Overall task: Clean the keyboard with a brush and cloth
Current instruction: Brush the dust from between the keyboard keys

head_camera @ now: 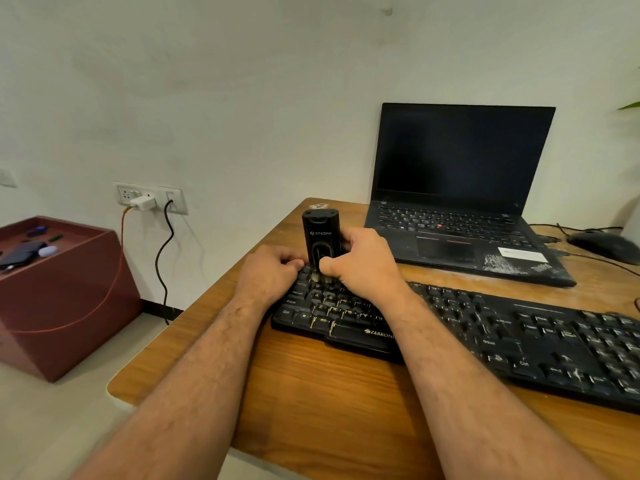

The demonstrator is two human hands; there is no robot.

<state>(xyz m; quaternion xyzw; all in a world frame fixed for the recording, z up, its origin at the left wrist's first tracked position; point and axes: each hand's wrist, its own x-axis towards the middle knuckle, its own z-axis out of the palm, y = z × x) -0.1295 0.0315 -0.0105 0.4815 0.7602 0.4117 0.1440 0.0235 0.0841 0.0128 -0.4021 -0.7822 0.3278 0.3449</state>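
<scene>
1. Gripping the black brush tool (320,237) upright, the right hand (360,263) curls its fingers (347,241) round the body, with the thumb pressed low on the front face.
2. Pale bristles show at the tool's lower end, touching the keys at the far-left corner of the black keyboard (485,327).
3. The left hand (268,271) rests on the keyboard's left end, just beside the tool; its fingers are curled under, and whether they pinch anything I cannot tell.
4. The keyboard lies slantwise on the wooden surface (311,393), its left end near the surface's left edge and its right end running out of view.
5. Behind the keyboard stands an open black laptop (460,202) with a dark screen and a scuffed palm rest.
6. A black mouse (604,244) sits to the right of the laptop, with cables beside it.
7. On the floor at left is a dark red box (65,299) with small items on top.
8. A white charger (142,203) is plugged into the wall socket above that box.
</scene>
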